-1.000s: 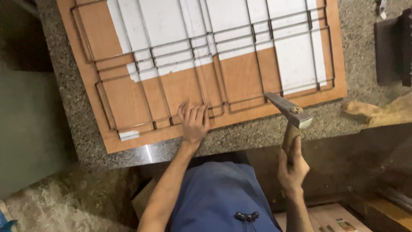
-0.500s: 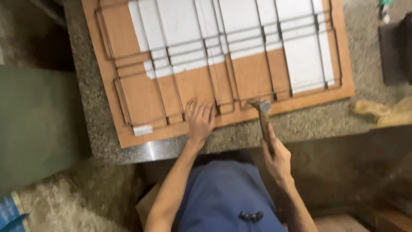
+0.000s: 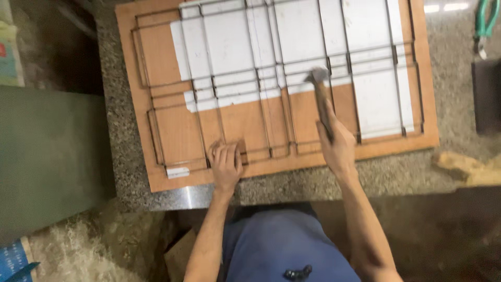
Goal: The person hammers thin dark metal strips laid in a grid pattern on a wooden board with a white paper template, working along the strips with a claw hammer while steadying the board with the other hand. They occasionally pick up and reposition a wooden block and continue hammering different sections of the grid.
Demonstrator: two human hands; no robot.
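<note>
The right hand (image 3: 339, 149), its grip wrapped round a wooden-handled steel hammer (image 3: 322, 102), points the head toward the bench's far edge over the grey wire frame (image 3: 271, 78), while the left hand (image 3: 225, 164) lies spread flat near the orange board's (image 3: 156, 62) near edge.

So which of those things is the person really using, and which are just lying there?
In use:
- hammer, held in the right hand, head down on the wire frame
- wire frame, on the board
- left hand, pressing flat on the board's near edge

Lying about:
- green-handled pliers, far right on the stone top
- rag, right
- dark block, right edge
</note>
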